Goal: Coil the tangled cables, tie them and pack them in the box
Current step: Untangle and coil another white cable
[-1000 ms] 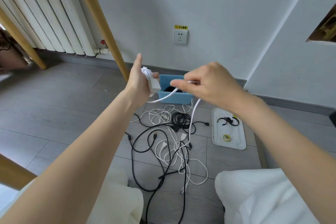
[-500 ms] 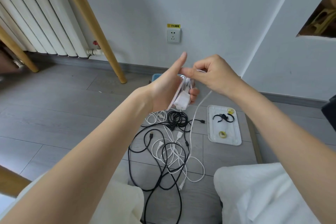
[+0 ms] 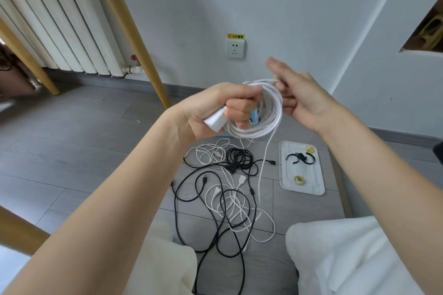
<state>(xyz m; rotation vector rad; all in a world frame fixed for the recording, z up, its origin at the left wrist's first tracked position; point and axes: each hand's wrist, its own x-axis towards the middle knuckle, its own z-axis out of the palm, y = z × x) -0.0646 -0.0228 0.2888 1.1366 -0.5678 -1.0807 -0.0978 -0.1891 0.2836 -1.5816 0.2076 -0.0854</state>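
My left hand (image 3: 223,108) grips a coil of white cable (image 3: 271,117) together with its white plug block (image 3: 214,121), held up over the floor. My right hand (image 3: 302,98) is at the coil's right side, its fingers curled on the top strand and one finger stretched upward. The coil's loose tail (image 3: 263,163) hangs down to the tangle of black and white cables (image 3: 225,194) on the floor. The blue box (image 3: 254,118) shows only as slivers behind the coil and my left hand.
A white tray (image 3: 316,184) right of the tangle holds black ties (image 3: 299,158) and small yellow rolls (image 3: 299,179). A wooden leg (image 3: 134,38) and a radiator (image 3: 60,26) stand at the left. A wall socket (image 3: 236,48) is behind. My knees are near the bottom.
The white cable has been wound into a larger coil in my left hand, which has closed around it. My right hand has swung to the coil's right side.
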